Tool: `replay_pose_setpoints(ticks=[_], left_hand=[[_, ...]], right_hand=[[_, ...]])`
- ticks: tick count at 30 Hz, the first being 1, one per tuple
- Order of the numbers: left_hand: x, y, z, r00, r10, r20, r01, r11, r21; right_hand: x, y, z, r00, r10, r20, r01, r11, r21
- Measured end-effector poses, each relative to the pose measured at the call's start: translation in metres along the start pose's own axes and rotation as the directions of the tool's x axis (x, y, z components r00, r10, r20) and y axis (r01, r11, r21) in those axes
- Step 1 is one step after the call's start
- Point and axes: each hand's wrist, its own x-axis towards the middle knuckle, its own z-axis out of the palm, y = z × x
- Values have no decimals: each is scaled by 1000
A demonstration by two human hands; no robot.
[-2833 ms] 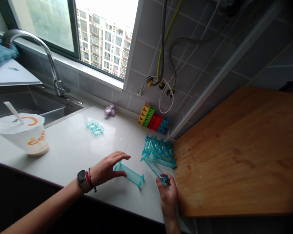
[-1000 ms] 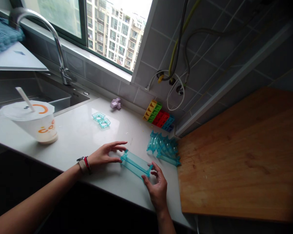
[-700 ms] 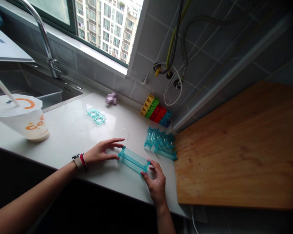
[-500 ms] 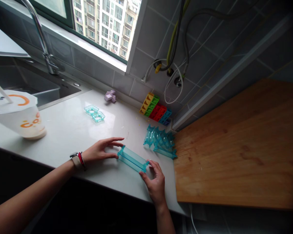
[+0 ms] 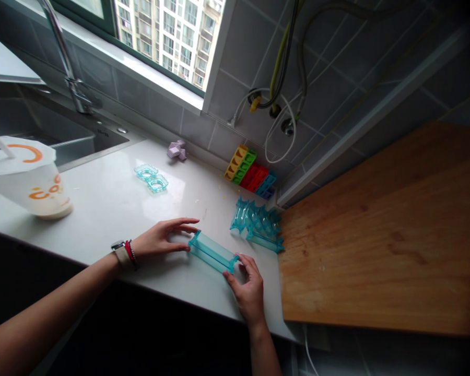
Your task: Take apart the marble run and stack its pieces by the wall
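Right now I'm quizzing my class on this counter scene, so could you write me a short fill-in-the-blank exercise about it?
1. The left hand and right hand touch opposite ends of a long transparent ____ plastic piece.
2. The watch is on the ____ wrist.
3. The paper cup has a ____ through its lid.
4. The cutting board is made of ____.

Missing words: teal; left; straw; wood

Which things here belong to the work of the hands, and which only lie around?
In use: left hand, right hand, clear blue piece, pile of blue pieces.
Lying about: paper cup, coloured blocks, two blue rings, purple piece, wooden board.
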Motion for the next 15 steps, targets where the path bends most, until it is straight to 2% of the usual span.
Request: replay_pose_setpoints(ticks=[15], left_hand=[[0,3,1,1000,-5,-6,5,1000,11]], right_hand=[[0,1,1,1000,4,0,-4,1000,-13]])
